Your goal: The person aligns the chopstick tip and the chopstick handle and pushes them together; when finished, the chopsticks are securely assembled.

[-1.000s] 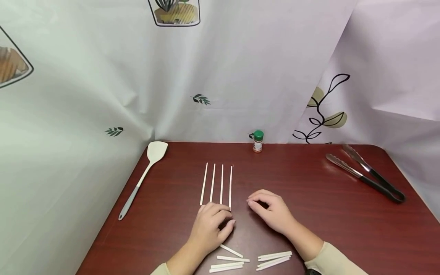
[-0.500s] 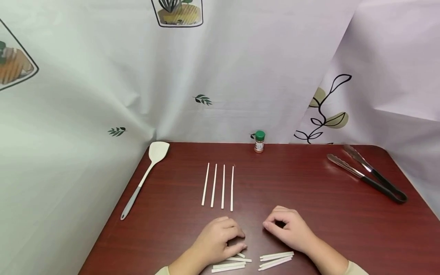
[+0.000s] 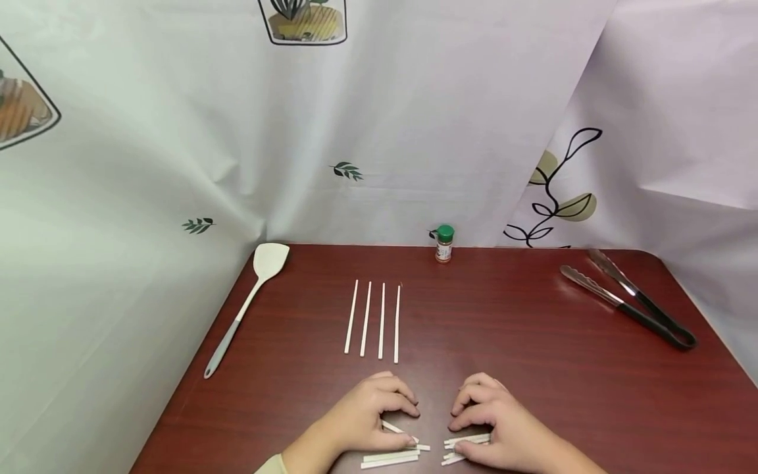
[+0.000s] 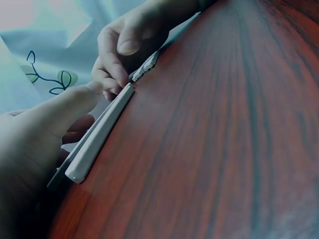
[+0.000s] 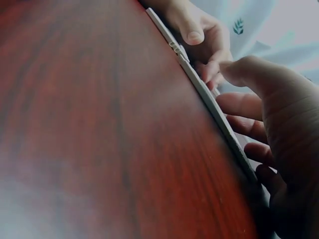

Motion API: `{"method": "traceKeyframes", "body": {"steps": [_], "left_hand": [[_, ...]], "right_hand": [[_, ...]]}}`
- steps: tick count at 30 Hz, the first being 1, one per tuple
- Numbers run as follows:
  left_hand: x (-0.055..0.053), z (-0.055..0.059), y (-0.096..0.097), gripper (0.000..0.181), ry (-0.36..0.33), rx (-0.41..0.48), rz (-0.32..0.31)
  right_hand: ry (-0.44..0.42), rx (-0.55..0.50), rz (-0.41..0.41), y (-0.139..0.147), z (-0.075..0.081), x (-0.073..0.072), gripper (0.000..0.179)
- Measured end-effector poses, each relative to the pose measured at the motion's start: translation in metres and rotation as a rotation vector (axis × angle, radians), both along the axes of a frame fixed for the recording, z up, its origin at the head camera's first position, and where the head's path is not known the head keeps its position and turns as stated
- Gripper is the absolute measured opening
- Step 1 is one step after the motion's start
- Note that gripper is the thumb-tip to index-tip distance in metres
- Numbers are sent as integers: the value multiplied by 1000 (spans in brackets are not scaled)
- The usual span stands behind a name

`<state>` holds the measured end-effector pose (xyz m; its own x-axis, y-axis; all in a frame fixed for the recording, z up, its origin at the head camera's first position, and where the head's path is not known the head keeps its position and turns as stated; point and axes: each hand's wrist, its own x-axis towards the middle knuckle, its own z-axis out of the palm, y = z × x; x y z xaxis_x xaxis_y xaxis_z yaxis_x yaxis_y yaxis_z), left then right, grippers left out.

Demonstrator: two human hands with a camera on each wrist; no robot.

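Observation:
Both hands hover low over short white sticks near the front of the table. My left hand (image 3: 373,411) arches over the left bunch of sticks (image 3: 389,458), its thumb beside them and its fingers loosely bent. Over the right bunch of sticks (image 3: 468,439), my right hand (image 3: 503,424) has its thumb at their near side and its fingers beyond them, partly covering the bunch. In the right wrist view, the thumb and fingers (image 5: 238,105) stand apart around the sticks (image 5: 219,119). Farther back, several longer-looking white sticks (image 3: 381,322) lie side by side in a row.
A white spatula (image 3: 254,289) with a grey handle lies along the left edge of the table (image 3: 521,309). A small green-capped spice jar (image 3: 445,245) stands at the back. Black-handled metal tongs (image 3: 633,303) lie at the right. Patterned white sheeting (image 3: 414,118) hangs behind.
Both hands have drawn back toward the front, away from the row of sticks. The right hand has come down over the right bunch; the left has settled by the left bunch.

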<state>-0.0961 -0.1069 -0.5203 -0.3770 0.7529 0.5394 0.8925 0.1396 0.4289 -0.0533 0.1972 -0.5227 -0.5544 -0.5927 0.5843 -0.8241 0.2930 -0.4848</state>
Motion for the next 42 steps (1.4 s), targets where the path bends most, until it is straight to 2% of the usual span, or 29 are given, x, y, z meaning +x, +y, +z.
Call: {"method": "traceKeyframes", "body": {"steps": [8, 10, 13, 17, 20, 23, 26, 29, 33, 38, 42], "left_hand": [[-1, 1, 3, 28, 12, -32, -6], [-1, 1, 3, 26, 21, -37, -8], [0, 0, 3, 20, 29, -37, -11], [2, 0, 2, 15, 11, -38, 4], [3, 0, 1, 15, 11, -54, 20], [5, 2, 2, 14, 9, -70, 34], [8, 4, 3, 15, -17, -80, 52], [11, 7, 5, 17, -73, -95, 69], [14, 11, 6, 19, -111, -132, 94], [18, 14, 8, 21, -119, -153, 118], [21, 16, 10, 21, -166, -182, 147]], "right_hand": [[14, 49, 66, 7, 0, 4, 49], [14, 48, 74, 7, -1, 4, 47], [-43, 50, 76, 6, 0, 6, 39], [-97, 51, 66, 5, 0, 9, 33], [-68, 38, 43, 4, -2, 9, 32], [-76, 20, -13, 0, -5, 11, 30], [-103, 7, -72, -4, -4, 14, 33], [-121, 2, -99, -7, -3, 15, 34], [-137, 6, -102, -7, -2, 16, 35], [-126, 29, -96, -7, -3, 16, 36], [-128, 47, -97, -8, -2, 18, 37]]}}
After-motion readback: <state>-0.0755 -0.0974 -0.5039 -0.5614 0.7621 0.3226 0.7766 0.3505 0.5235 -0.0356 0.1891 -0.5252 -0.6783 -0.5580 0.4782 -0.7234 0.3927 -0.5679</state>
